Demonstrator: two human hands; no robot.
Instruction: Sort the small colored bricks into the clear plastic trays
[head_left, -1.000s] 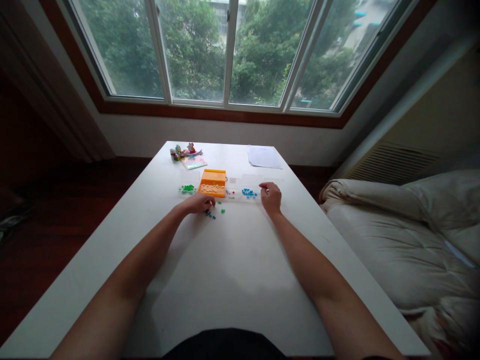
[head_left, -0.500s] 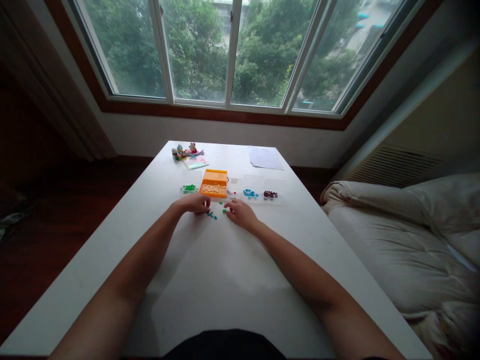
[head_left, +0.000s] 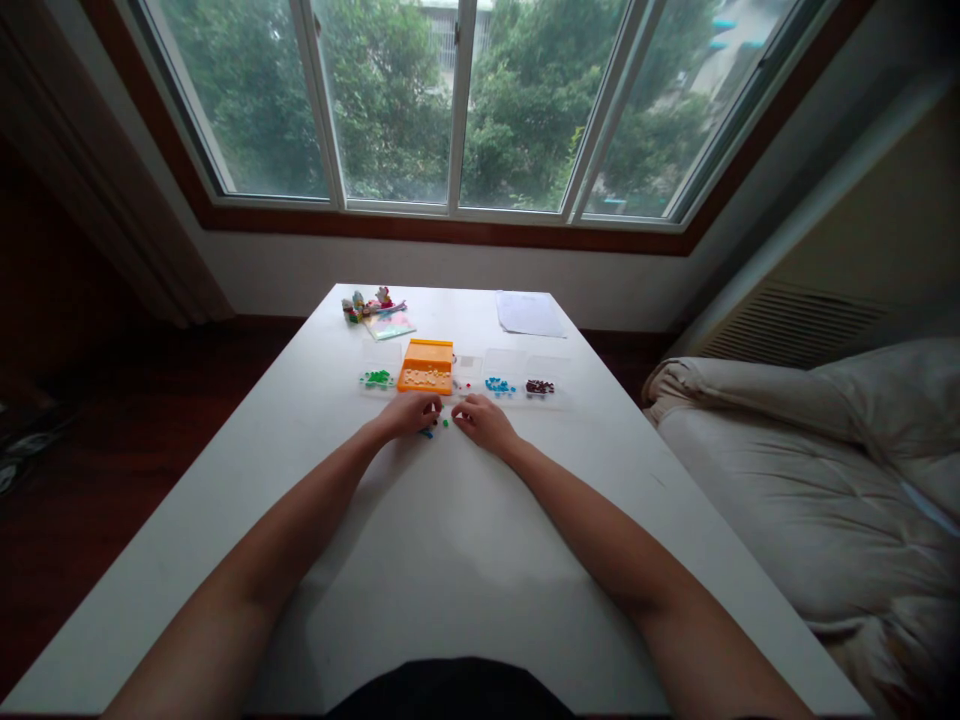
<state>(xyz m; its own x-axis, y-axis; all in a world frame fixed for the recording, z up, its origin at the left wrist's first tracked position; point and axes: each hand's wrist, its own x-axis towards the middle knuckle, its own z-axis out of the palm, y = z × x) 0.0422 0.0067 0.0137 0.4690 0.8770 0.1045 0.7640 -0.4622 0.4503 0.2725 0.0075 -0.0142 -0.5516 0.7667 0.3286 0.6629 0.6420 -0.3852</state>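
Observation:
My left hand (head_left: 411, 412) rests low over the table in front of the orange box, its fingers curled in a pinch. Whatever sits between its fingertips is too small to make out. Facing it across a narrow gap is my right hand (head_left: 484, 423), with thumb and forefinger drawn together and their contents unclear. On the tabletop between the hands lies a small green piece (head_left: 445, 423). A few blue pieces (head_left: 427, 434) show just under my left hand, partly covered by it. The open orange box (head_left: 429, 357) holds several pale small pieces.
Clear trays hold green pieces (head_left: 377, 378), blue pieces (head_left: 499, 385) and dark brown pieces (head_left: 539, 387). Small colourful figures (head_left: 366, 304) and a pastel sheet (head_left: 390, 324) lie at the table's far left, white papers (head_left: 531, 314) at its far right. A sofa (head_left: 735, 460) stands right of the white table (head_left: 450, 560).
My left hand has moved right, closer to my right hand, and now covers some of the loose pieces. My right hand has barely shifted, its fingers drawn back from the green piece.

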